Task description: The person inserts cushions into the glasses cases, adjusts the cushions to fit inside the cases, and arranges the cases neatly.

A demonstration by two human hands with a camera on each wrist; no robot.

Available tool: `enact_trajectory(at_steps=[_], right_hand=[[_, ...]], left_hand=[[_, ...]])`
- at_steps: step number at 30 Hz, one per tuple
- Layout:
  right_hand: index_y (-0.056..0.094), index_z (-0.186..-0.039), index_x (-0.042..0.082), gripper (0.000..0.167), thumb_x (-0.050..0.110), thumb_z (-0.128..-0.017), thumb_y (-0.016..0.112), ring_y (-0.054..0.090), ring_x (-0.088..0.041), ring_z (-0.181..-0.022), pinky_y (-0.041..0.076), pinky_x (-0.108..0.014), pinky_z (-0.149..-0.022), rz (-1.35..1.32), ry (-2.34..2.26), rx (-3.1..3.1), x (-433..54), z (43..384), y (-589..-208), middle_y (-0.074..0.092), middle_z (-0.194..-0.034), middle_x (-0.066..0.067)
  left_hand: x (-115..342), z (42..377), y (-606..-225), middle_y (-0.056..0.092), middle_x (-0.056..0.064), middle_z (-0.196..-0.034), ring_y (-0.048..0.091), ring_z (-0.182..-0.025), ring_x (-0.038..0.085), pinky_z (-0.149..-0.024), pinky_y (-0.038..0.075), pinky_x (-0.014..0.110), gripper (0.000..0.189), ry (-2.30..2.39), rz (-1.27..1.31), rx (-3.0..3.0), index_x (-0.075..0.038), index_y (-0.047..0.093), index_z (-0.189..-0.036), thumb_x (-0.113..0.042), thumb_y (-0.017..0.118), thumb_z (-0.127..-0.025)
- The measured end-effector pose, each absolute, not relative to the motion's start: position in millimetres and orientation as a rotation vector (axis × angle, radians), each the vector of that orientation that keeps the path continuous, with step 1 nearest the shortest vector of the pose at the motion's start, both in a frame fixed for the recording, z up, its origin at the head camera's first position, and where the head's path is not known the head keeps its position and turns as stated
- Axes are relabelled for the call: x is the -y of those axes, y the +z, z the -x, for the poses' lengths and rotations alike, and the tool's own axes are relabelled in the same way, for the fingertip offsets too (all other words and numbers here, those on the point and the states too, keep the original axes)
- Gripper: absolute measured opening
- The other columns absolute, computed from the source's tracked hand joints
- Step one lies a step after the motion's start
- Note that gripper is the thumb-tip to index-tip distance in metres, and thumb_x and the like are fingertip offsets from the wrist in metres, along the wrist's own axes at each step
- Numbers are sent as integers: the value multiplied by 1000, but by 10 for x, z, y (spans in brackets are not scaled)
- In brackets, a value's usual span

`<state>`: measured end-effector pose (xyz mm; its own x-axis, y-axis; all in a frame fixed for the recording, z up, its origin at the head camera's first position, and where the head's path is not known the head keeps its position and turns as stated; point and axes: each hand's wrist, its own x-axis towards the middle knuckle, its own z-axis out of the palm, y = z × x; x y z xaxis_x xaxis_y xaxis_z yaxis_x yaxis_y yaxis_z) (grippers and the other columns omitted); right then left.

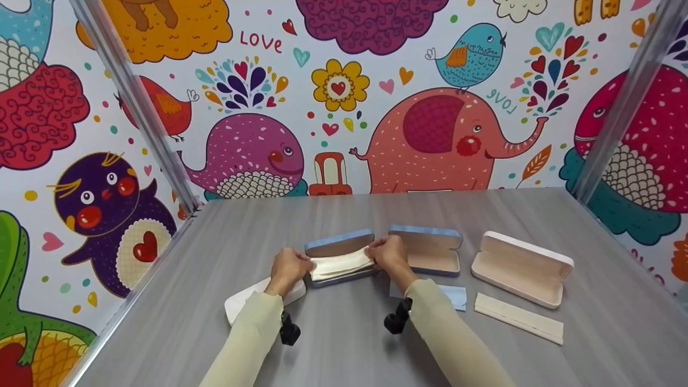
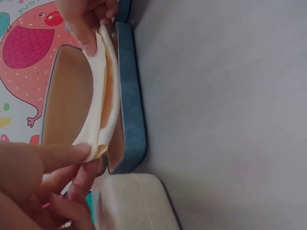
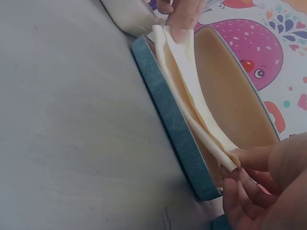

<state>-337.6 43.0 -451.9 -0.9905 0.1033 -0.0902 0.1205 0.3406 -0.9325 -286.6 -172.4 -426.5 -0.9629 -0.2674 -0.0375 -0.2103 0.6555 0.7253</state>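
A folded cream cloth (image 1: 343,263) is stretched lengthwise between both hands, over the open blue glasses case (image 1: 339,281). My left hand (image 1: 289,267) pinches its left end between thumb and fingers. At the other end, my right hand (image 1: 391,256) pinches the cloth the same way. In the left wrist view the cloth (image 2: 101,91) sags between the hands, its layers slightly parted, at the mouth of the case (image 2: 132,105). From the right wrist view, it lies along the tan-lined inside, with the raised lid behind it. Whether it touches the case bottom is hidden.
A closed white glasses case (image 1: 236,307) lies partly under my left forearm. To the right stand a second open blue case (image 1: 432,259) and an open white case (image 1: 521,271). In front of them lie a light blue cloth (image 1: 456,297) and a cream folded cloth (image 1: 518,318).
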Motion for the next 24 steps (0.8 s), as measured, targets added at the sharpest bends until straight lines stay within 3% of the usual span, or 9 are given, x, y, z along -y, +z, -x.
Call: enact_trajectory(at_steps=[8,14,24], right_hand=[[74,-81,7,7,12,-86,75,58,-8,-55,48,-21,-49,-200,-1613,-2702,-429,3386,-4488,67,-68,0],[77,-83,9,6,14,-86,74,62,-10,-60,48,-25,-54,-198,-1480,-2788,-418,3385,-4489,73,-76,-2],[79,-88,11,5,14,-85,75,67,-20,-84,53,-38,-71,-179,-1362,-2892,-381,3391,-4478,77,-96,-5]], left_hand=[[1745,2916,-4264,66,1,-70,54,-66,15,-56,38,25,9,-1119,-408,2816,-7,72,-71,-10,76,-78],[1737,2930,-4270,66,1,-71,55,-68,16,-57,40,26,9,-1091,-450,2826,-8,71,-69,-11,78,-75],[1738,2941,-4280,54,-2,-63,48,-62,16,-52,34,26,23,-1050,-469,2821,-13,59,-59,-10,74,-76]])
